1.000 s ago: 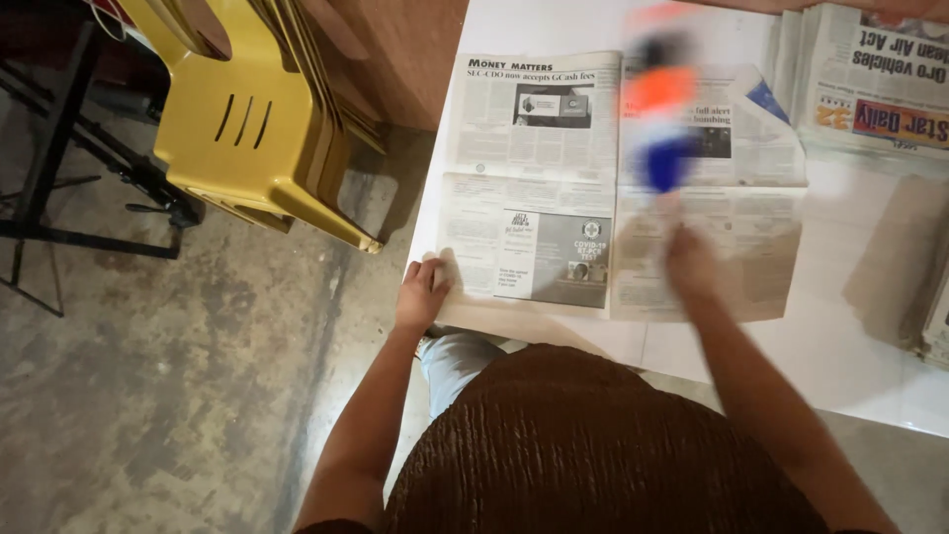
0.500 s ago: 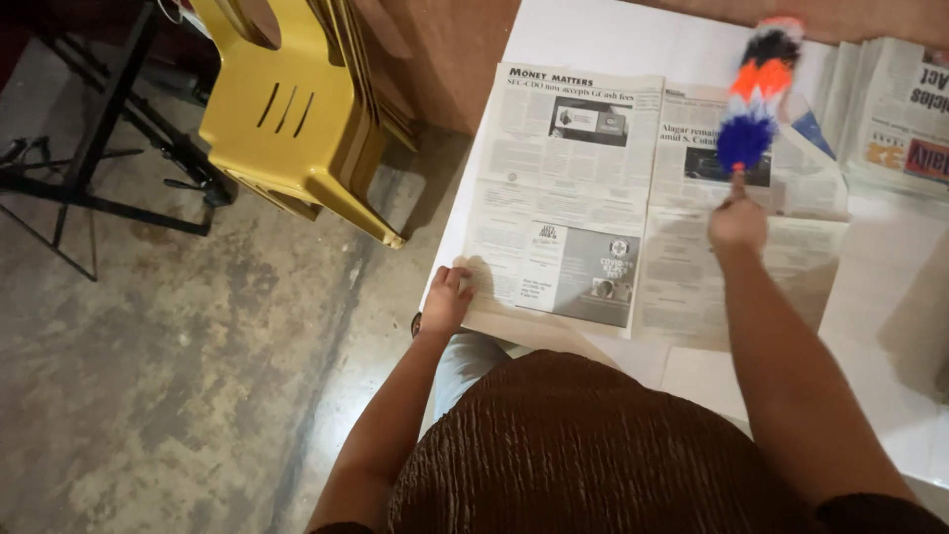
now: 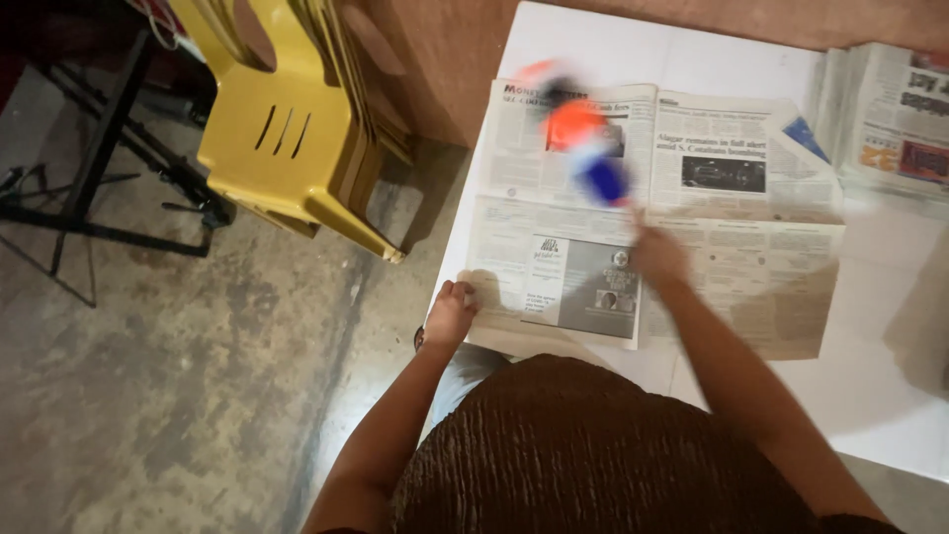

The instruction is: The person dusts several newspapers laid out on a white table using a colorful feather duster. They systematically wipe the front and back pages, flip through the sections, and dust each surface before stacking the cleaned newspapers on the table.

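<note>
Right hand (image 3: 660, 259) gripping blurred orange-blue duster (image 3: 585, 148) over newspaper (image 3: 593, 213); left hand (image 3: 451, 314) closed, pinning paper's near-left corner at table (image 3: 890, 366) edge.

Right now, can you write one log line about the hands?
left hand: holds newspaper edge | right hand: grips blurred orange-blue duster above it | white table

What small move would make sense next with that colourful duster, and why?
Probably a sweep rightward: the blurred orange, white and blue duster in the right hand hangs over the left page of the open newspaper, while the left hand pins its corner on the white table.
</note>
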